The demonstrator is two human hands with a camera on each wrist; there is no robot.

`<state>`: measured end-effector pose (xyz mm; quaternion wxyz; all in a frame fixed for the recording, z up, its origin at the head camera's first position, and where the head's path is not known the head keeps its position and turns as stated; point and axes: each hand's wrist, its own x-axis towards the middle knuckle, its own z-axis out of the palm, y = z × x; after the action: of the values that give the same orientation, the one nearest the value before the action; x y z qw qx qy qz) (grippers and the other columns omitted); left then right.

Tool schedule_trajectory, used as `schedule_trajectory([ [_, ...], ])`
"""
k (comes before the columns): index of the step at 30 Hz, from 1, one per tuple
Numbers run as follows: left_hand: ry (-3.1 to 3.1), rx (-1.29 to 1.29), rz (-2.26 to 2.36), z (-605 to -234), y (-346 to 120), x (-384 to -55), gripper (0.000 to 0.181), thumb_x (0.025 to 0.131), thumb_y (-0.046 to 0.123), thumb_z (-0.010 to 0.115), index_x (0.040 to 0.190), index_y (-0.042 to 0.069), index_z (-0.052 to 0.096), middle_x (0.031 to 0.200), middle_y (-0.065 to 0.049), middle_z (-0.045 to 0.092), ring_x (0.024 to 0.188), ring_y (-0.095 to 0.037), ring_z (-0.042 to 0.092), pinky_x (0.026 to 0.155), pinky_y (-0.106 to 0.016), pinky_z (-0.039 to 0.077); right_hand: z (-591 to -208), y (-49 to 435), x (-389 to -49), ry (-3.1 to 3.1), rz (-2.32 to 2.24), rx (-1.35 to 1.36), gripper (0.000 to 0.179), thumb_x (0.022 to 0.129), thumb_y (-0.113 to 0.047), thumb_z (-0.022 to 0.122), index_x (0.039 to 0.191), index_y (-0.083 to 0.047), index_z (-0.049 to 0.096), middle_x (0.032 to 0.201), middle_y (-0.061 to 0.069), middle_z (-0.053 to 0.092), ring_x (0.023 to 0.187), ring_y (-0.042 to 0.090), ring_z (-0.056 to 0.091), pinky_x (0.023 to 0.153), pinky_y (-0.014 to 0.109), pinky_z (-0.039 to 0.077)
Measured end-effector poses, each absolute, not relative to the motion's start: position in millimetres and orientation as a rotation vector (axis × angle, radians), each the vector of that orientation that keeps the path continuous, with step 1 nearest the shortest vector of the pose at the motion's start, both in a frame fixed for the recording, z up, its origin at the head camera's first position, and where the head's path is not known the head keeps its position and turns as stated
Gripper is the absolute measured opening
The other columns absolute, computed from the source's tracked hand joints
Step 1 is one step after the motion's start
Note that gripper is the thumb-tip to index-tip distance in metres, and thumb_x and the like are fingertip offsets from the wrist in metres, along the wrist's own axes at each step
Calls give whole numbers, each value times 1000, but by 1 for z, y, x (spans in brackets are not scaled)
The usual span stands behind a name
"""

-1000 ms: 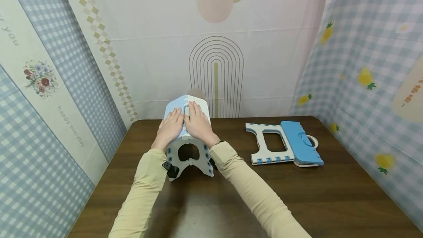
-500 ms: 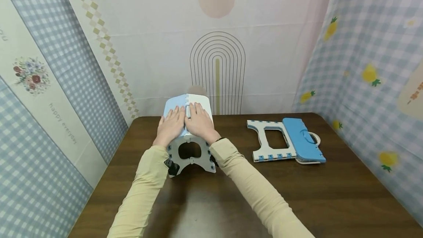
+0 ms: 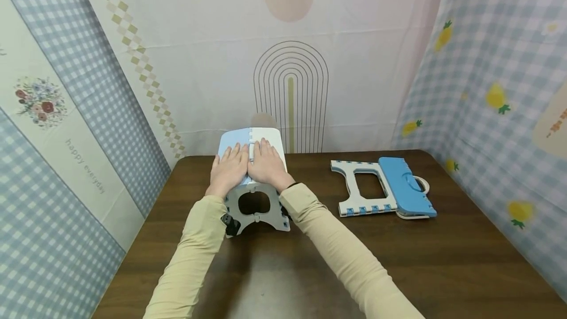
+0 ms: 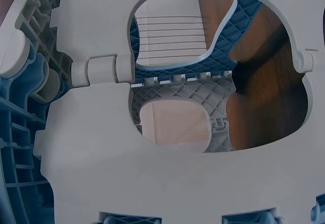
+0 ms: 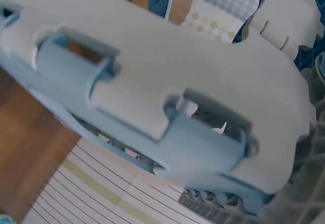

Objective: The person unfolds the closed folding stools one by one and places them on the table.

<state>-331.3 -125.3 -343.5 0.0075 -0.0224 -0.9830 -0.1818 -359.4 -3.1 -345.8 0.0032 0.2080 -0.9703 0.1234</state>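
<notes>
On the dark table a folding step stool stands upright on its legs. One half of its top is pale blue, the other white, with a hinge line down the middle. My left hand lies flat on the blue half, fingers pointing away from me. Beside it my right hand presses on the white half, close to the hinge and the handle slot. The left wrist view shows the jointed front leg panel with its cut-out. Leg hinges fill the right wrist view. Neither wrist view shows fingers clearly.
A second step stool, blue and white, lies folded flat at the table's right side, its carry handle towards the right. Behind the wooden table hangs a printed cloth. Checked cloths flank both sides.
Under my hands the stool's top has gone from slightly peaked to nearly flat, and its legs stand a little wider apart. Both hands stay on it; the head view shifts slightly.
</notes>
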Motion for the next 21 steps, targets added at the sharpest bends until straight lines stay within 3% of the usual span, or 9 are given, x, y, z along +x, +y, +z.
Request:
schedule_trajectory([
  [4, -3078, -67, -558, -343, -126, -330, 59, 104, 44, 6, 157, 19, 13, 165, -5, 9, 153, -32, 6, 121, -59, 0, -343, -3, -367, -3111, 310, 743, 65, 104, -37, 18, 154, 0, 1, 164, 16, -3, 153, 27, -2, 126, 39, 4],
  [10, -3095, -65, -545, -341, -127, -329, 59, 104, 43, 7, 157, 19, 12, 165, -5, 8, 153, -32, 5, 121, -59, 0, -335, 11, -378, -3193, 172, 932, 68, 103, -50, 15, 156, -14, -9, 164, 5, -12, 153, 21, -9, 125, 41, -3],
  [21, -3091, -54, -548, -342, -126, -333, 57, 104, 40, 8, 157, 20, 15, 164, -5, 10, 153, -32, 7, 122, -58, 1, -334, 34, -379, -3129, 304, 1092, 73, 101, -57, 22, 157, -19, -6, 165, 0, -6, 153, 26, -5, 123, 52, 1],
])
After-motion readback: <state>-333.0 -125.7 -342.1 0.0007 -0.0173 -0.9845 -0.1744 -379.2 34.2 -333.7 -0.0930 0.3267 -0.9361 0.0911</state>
